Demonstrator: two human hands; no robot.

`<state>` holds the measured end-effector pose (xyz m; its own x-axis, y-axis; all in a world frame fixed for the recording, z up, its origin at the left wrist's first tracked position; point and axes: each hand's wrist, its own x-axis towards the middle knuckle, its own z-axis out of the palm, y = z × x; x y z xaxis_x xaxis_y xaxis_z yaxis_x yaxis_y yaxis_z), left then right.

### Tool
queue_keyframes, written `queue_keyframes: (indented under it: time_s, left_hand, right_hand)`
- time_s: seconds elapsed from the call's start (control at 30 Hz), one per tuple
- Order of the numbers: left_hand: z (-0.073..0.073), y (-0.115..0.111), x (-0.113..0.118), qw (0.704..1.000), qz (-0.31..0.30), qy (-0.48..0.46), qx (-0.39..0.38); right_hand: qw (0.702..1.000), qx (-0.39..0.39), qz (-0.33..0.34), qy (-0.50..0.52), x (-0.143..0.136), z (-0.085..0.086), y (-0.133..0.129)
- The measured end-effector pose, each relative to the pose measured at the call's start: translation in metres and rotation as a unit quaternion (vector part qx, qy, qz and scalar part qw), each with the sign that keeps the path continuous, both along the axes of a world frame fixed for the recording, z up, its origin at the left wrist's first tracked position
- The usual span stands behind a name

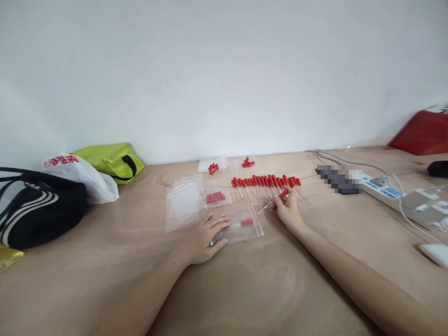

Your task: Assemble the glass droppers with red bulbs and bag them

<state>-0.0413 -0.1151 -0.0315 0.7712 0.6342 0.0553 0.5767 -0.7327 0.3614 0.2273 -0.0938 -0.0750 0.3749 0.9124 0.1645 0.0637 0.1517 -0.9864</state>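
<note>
My left hand (pixel 209 239) lies flat with fingers spread on the left end of a clear zip bag (pixel 233 236). Inside that bag is a dropper with a red rubber bulb (pixel 247 222). To the right, my right hand (pixel 290 212) pinches another dropper (pixel 283 193) near its red bulb, its thin clear tip slanting down to the left toward the bag's opening. Just beyond, a row of red-bulbed droppers (pixel 259 181) lies side by side on the table. A filled zip bag (pixel 216 197) with several red bulbs rests behind my left hand.
Flat clear bags (pixel 182 205) overlap at the left. Loose red bulbs (pixel 213 168) lie on bags near the wall. A power strip (pixel 387 191), cables and a dark phone-like object (pixel 338 181) occupy the right; a black bag (pixel 45 205) and green bag (pixel 108 161) the left.
</note>
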Motion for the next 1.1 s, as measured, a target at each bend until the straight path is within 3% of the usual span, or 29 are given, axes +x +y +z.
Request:
queue_keyframes:
  time_s: [0.27, 0.47, 0.67, 0.83, 0.93, 1.1]
  left_hand:
    - [-0.003, -0.002, 0.001, 0.999, 0.043, 0.002, 0.01]
    - [-0.003, -0.001, 0.001, 0.999, 0.052, -0.009, -0.002]
    - [-0.002, -0.002, 0.0, 0.998, 0.057, -0.007, -0.004]
    - [-0.003, -0.002, 0.001, 0.998, 0.059, 0.005, 0.005]
    - [-0.004, 0.0, 0.0, 0.998, 0.05, -0.001, 0.027]
    - [-0.001, 0.0, 0.0, 0.999, 0.034, 0.011, 0.037]
  right_hand:
    - [0.984, 0.0, 0.142, 0.105, -0.018, -0.003, -0.008]
    - [0.979, -0.007, 0.184, -0.085, -0.018, -0.004, -0.015]
    - [0.962, 0.005, 0.184, -0.201, -0.018, -0.003, -0.015]
    - [0.906, 0.028, 0.141, -0.398, -0.019, 0.004, -0.021]
    - [0.886, 0.012, 0.089, -0.455, -0.017, 0.012, -0.019]
    - [0.866, -0.039, -0.01, -0.498, -0.022, 0.03, 0.014]
